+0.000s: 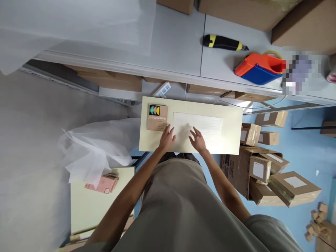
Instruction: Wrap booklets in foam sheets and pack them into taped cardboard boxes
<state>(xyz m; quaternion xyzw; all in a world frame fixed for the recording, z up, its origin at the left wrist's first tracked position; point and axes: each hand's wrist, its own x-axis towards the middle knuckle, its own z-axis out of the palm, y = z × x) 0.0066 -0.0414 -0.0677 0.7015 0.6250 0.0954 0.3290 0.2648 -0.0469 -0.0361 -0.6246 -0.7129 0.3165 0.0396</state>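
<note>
Brown rectangular book with a black panel of green, tan and yellow shapes point(157, 120) lies flat near the left end of a pale yellow rectangular board point(232, 133) in front of us. Just right of it on the same board, we see a white rectangular paper sheet with faint lines of print point(207, 122). Our bare left hand point(167, 140) is open, fingers spread, at the book's lower right corner; we cannot tell whether the fingertips touch the cover. Our bare right hand point(198, 140) is open too, its fingers over the lower edge of the sheet, gripping nothing; contact there is also unclear to us.

Beyond the board's far edge, a slim white box with blue panels point(163, 90) lies tilted. Above that runs a long grey tabletop point(175, 42), where we have a black-and-yellow cutter point(225, 42) and, to its right, an orange-and-blue plastic tape dispenser point(258, 68).

To our left, crumpled translucent white sheeting point(105, 140) hangs partly over some pink-covered books point(101, 183) on another pale yellow surface point(99, 210). To our right, taped brown cardboard boxes with white labels point(294, 185) are piled by a larger brown carton point(237, 168), above a light blue floor point(301, 150).
</note>
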